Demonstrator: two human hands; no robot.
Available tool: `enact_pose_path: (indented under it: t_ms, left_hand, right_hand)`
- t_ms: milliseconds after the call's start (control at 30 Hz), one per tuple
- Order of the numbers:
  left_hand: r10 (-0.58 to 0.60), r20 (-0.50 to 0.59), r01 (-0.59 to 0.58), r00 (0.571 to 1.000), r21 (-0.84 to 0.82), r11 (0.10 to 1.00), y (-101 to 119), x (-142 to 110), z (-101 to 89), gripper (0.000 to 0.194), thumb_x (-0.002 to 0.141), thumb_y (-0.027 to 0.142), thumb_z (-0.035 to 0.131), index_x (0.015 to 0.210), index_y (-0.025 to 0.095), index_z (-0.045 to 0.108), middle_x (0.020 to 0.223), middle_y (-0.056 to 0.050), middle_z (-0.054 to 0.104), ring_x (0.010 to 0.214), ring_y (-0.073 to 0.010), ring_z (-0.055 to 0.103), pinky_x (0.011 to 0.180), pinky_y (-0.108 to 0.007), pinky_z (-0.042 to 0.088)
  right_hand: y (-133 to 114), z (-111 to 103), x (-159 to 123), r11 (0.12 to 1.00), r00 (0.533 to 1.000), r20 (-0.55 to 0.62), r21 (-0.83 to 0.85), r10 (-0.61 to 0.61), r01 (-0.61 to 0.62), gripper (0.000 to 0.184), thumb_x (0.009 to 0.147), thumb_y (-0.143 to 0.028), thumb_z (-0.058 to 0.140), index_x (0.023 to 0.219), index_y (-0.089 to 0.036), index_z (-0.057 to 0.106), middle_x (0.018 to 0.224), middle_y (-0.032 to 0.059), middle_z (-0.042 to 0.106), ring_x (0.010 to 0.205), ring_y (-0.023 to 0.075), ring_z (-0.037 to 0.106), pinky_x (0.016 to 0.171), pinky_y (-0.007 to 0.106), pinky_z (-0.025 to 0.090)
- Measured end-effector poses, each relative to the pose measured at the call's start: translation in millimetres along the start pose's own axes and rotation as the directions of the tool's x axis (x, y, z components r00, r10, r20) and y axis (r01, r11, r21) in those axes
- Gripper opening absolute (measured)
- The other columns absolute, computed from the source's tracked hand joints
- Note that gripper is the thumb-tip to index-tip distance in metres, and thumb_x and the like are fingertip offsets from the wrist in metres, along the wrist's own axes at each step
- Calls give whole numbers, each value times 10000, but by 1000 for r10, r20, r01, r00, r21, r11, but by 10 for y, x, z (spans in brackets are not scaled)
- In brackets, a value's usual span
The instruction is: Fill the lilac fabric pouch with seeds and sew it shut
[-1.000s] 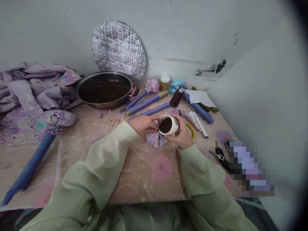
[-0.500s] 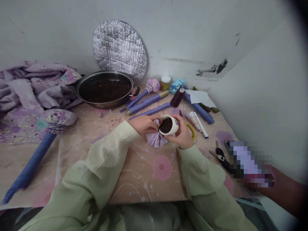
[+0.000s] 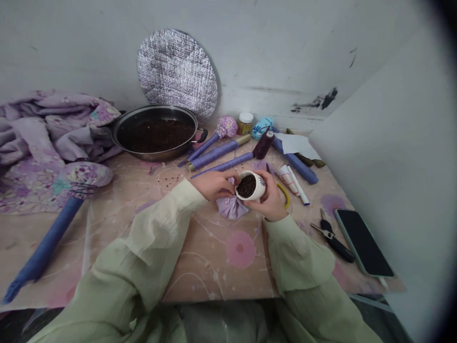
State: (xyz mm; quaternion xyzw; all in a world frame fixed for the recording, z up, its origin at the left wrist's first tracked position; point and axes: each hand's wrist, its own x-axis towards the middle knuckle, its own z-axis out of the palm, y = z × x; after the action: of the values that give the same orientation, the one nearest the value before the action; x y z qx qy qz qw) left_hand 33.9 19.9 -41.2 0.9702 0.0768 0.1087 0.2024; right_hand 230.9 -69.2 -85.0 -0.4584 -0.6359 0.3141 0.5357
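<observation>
**— What do we have in hand?**

— We have a small white ceramic cup [image 3: 257, 186] with a blue print, filled with dark seeds [image 3: 246, 186]. Our left hand [image 3: 214, 185] and right hand [image 3: 270, 201] are together, clamped on it from either side, near the middle of the surface [image 3: 214, 271].

**— What lies right by it?**

— At seven o'clock from the cup, touching it, we see a gathered lilac floral cloth bundle [image 3: 231, 208]. Just off at three o'clock lies a curved yellow band [image 3: 284, 195].

**— And further out?**

— At ten o'clock sits a round steel pan [image 3: 157, 156] with black handles, holding similar dark seeds. At one o'clock stands a dark maroon thread spool [image 3: 263, 145], beside a purple-wrapped rod [image 3: 214, 152].

**— Anything lower down?**

— At four o'clock, a black smartphone [image 3: 362, 243] lies just beside a black-handled metal tool [image 3: 333, 245]. At eight o'clock, we see a long blue fabric-covered rod [image 3: 46, 247].
</observation>
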Motion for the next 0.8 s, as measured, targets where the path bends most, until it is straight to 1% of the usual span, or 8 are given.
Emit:
enact_pose_path:
  t_ms: [67,133,233,400,500,667,800]
  left_hand:
    - [5,-1,-5,1000,-15,1000,-1,2,0,137,831,205,548,841,169,680,1171,-87,543,886,-136,587,809,-247,466]
    - [17,-5,-17,1000,-23,1000,-4,3,2,144,835,208,543,839,164,680,1196,-97,538,915,-150,589,823,-261,466]
    - [26,-4,-26,1000,-17,1000,-4,4,0,152,838,219,540,849,161,681,1132,-101,567,918,-163,591,812,-265,468]
    - [0,-9,0,1000,-22,1000,3,3,-11,152,835,236,547,842,169,683,1064,-82,562,817,-130,580,781,-247,465]
    - [-6,-21,6,1000,-37,999,-10,1,-4,148,831,236,550,832,170,682,1057,-78,558,796,-129,573,777,-253,466]
    - [10,-35,-12,999,-55,998,-33,-2,7,160,839,237,536,828,169,680,1111,-93,543,859,-146,582,813,-273,468]
    - [19,-25,-20,1000,-45,999,-30,-1,4,170,843,234,530,828,161,683,1176,-107,520,876,-146,582,822,-273,469]
  right_hand:
    - [-1,2,-1,1000,1000,3,0,0,0,706,547,-294,773,1155,-251,416,1149,65,518,1086,228,513,965,387,405]
    - [2,4,-3,1000,1000,7,7,0,0,710,545,-286,775,1158,-251,418,1151,63,518,1088,226,512,968,385,404]
    - [8,3,-5,1000,1000,13,27,1,-1,712,550,-265,772,1166,-252,416,1157,62,509,1084,220,513,969,385,403]
    - [16,-4,-3,1000,1000,2,14,-5,5,709,545,-275,777,1156,-252,418,1149,65,511,1084,223,512,972,390,405]
    - [18,-4,-2,1000,1000,-16,15,-5,5,712,541,-286,779,1155,-248,420,1151,66,511,1078,221,516,974,389,404]
    - [5,8,-3,999,999,-34,39,-3,4,714,547,-300,773,1165,-252,420,1169,70,511,1093,228,512,977,396,403]
    - [4,11,-4,998,999,-30,59,-13,15,711,552,-288,771,1176,-251,432,1186,68,510,1111,230,507,989,390,394]
